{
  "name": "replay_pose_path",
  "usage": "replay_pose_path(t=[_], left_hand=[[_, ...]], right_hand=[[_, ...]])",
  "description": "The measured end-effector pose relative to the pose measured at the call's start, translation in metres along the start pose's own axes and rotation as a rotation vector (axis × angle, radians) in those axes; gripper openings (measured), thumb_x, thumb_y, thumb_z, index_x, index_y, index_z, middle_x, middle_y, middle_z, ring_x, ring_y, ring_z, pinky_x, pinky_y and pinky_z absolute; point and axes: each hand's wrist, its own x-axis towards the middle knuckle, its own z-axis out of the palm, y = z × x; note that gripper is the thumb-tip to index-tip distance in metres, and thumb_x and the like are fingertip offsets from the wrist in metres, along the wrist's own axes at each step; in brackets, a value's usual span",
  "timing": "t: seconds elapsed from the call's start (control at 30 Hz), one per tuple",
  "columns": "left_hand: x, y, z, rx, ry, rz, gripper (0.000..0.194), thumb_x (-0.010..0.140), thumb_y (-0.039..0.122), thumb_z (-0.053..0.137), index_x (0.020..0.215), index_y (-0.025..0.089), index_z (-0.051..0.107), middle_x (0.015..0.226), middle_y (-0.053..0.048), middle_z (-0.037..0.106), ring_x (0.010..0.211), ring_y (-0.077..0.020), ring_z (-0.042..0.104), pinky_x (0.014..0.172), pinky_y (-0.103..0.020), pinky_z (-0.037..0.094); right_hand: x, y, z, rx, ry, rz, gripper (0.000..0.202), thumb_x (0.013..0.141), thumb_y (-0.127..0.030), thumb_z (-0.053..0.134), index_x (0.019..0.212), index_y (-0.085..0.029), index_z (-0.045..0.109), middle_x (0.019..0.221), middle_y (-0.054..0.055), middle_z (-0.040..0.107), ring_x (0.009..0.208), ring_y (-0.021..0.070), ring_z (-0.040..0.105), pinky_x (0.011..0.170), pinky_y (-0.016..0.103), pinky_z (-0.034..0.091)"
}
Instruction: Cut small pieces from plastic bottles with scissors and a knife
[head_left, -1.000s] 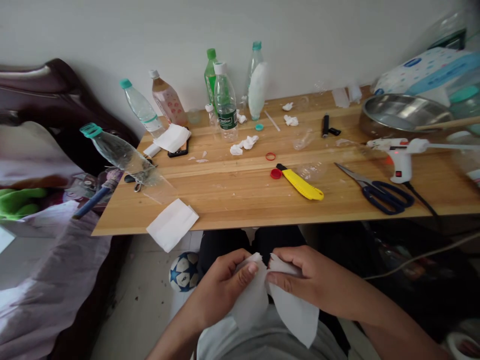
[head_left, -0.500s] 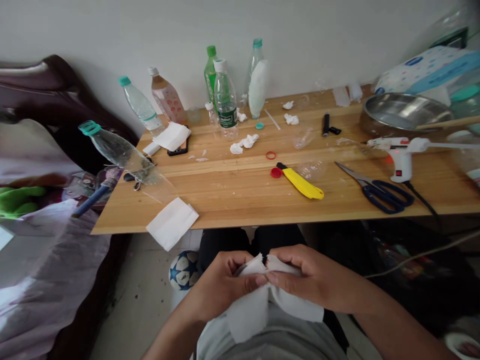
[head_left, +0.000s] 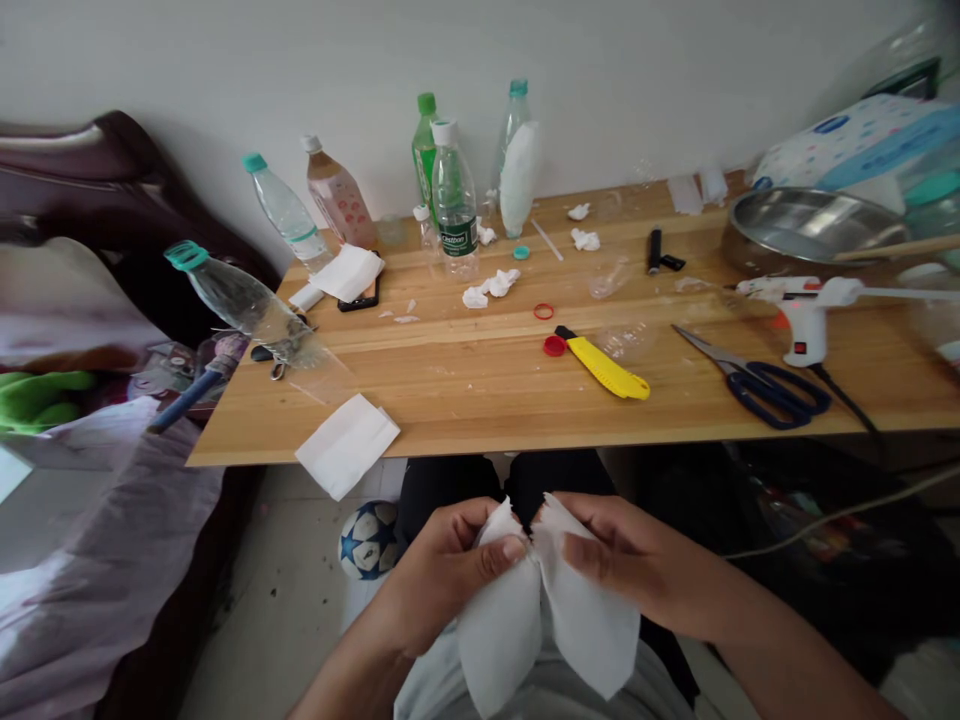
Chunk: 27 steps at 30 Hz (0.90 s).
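Note:
A white tissue [head_left: 501, 640] hangs between my hands above my lap, partly torn down from its top edge. My left hand [head_left: 457, 560] pinches the left part, thumb in front and fingers behind. The right part is pinched by my right hand [head_left: 619, 550] in the same way. Both halves still look joined near the middle. Another folded tissue [head_left: 347, 447] lies at the table's front edge, its corner overhanging. Farther back on the table are crumpled tissue pieces [head_left: 491, 289] and a yellow utility knife [head_left: 607, 368].
On the wooden table [head_left: 450, 400] stand several plastic bottles [head_left: 455, 215]. To the right are scissors [head_left: 757, 380], a hot glue gun [head_left: 802, 320] with its cord, and a metal bowl [head_left: 814, 235]. A cut bottle [head_left: 240, 295] lies at the left. A ball [head_left: 367, 540] rests on the floor.
The tear in the tissue has opened farther down, and my thumbs have moved apart. Its two halves now hang longer and lower.

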Motion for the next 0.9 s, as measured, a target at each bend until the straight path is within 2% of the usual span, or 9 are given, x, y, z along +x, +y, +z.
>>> replay_pose_path(t=[0.07, 0.17, 0.27, 0.37, 0.43, 0.53, 0.67, 0.8, 0.9], left_hand=[[-0.001, 0.003, -0.002, 0.050, -0.007, 0.003, 0.038, 0.076, 0.047, 0.080, 0.086, 0.014, 0.062, 0.071, 0.001, 0.058, 0.055, -0.0055, 0.046, 0.052, -0.018, 0.035], [-0.002, 0.007, -0.006, 0.127, -0.056, 0.017, 0.040, 0.081, 0.050, 0.074, 0.092, 0.013, 0.064, 0.076, -0.001, 0.058, 0.060, -0.0066, 0.046, 0.054, -0.019, 0.034], [-0.004, 0.013, -0.006, 0.210, -0.090, 0.066, 0.043, 0.074, 0.047, 0.080, 0.097, 0.014, 0.064, 0.081, 0.000, 0.058, 0.068, -0.0089, 0.046, 0.059, -0.020, 0.035], [-0.006, 0.018, -0.003, 0.414, -0.034, 0.049, 0.044, 0.066, 0.038, 0.087, 0.097, 0.017, 0.064, 0.077, 0.004, 0.055, 0.068, -0.0094, 0.043, 0.059, -0.021, 0.033], [-0.006, 0.021, 0.000, 0.625, 0.039, 0.034, 0.034, 0.069, 0.035, 0.084, 0.092, 0.017, 0.066, 0.074, 0.005, 0.054, 0.067, -0.0097, 0.041, 0.059, -0.021, 0.031], [-0.004, 0.022, 0.002, 0.857, 0.103, 0.073, 0.018, 0.079, 0.032, 0.075, 0.081, 0.016, 0.066, 0.074, 0.004, 0.055, 0.071, -0.0110, 0.043, 0.061, -0.022, 0.031], [-0.001, 0.021, -0.001, 0.905, 0.083, 0.098, 0.018, 0.086, 0.033, 0.065, 0.080, 0.016, 0.066, 0.073, 0.004, 0.056, 0.070, -0.0110, 0.043, 0.062, -0.022, 0.032], [0.000, 0.020, -0.005, 0.915, 0.043, 0.080, 0.019, 0.087, 0.034, 0.063, 0.085, 0.016, 0.069, 0.076, 0.002, 0.060, 0.071, -0.0117, 0.045, 0.062, -0.023, 0.033], [0.000, 0.021, -0.007, 0.911, 0.008, 0.056, 0.024, 0.087, 0.037, 0.063, 0.080, 0.015, 0.069, 0.072, 0.002, 0.056, 0.068, -0.0115, 0.043, 0.060, -0.023, 0.031]], right_hand=[[0.000, -0.004, 0.000, -0.053, -0.019, 0.018, 0.047, 0.088, -0.061, 0.063, 0.099, -0.016, 0.056, 0.080, -0.001, 0.051, 0.067, 0.0093, 0.043, 0.054, 0.019, 0.033], [0.001, -0.010, 0.001, -0.262, 0.062, 0.070, 0.041, 0.079, -0.052, 0.076, 0.087, -0.016, 0.057, 0.073, -0.004, 0.049, 0.063, 0.0085, 0.040, 0.050, 0.019, 0.029], [0.003, -0.016, 0.002, -0.365, 0.120, 0.097, 0.032, 0.084, -0.044, 0.072, 0.082, -0.017, 0.056, 0.070, -0.005, 0.048, 0.061, 0.0083, 0.039, 0.050, 0.020, 0.028], [0.004, -0.020, 0.004, -0.457, 0.136, 0.102, 0.025, 0.090, -0.040, 0.063, 0.082, -0.017, 0.056, 0.071, -0.004, 0.050, 0.063, 0.0091, 0.040, 0.052, 0.021, 0.031], [0.003, -0.022, 0.004, -0.553, 0.154, 0.111, 0.023, 0.091, -0.038, 0.060, 0.081, -0.018, 0.055, 0.071, -0.003, 0.051, 0.063, 0.0094, 0.041, 0.053, 0.021, 0.032], [0.003, -0.024, 0.003, -0.619, 0.155, 0.146, 0.024, 0.088, -0.043, 0.063, 0.088, -0.019, 0.057, 0.075, -0.003, 0.055, 0.065, 0.0102, 0.045, 0.053, 0.022, 0.032], [0.004, -0.023, 0.003, -0.637, 0.143, 0.200, 0.035, 0.079, -0.050, 0.073, 0.091, -0.020, 0.060, 0.079, -0.002, 0.061, 0.067, 0.0116, 0.050, 0.052, 0.022, 0.033], [0.007, -0.018, 0.004, -0.711, 0.136, 0.219, 0.027, 0.088, -0.045, 0.064, 0.081, -0.019, 0.065, 0.071, -0.002, 0.063, 0.063, 0.0115, 0.051, 0.053, 0.023, 0.031], [0.008, -0.017, 0.004, -0.720, 0.109, 0.204, 0.028, 0.091, -0.043, 0.059, 0.077, -0.018, 0.064, 0.069, -0.001, 0.062, 0.064, 0.0116, 0.051, 0.052, 0.023, 0.030]])
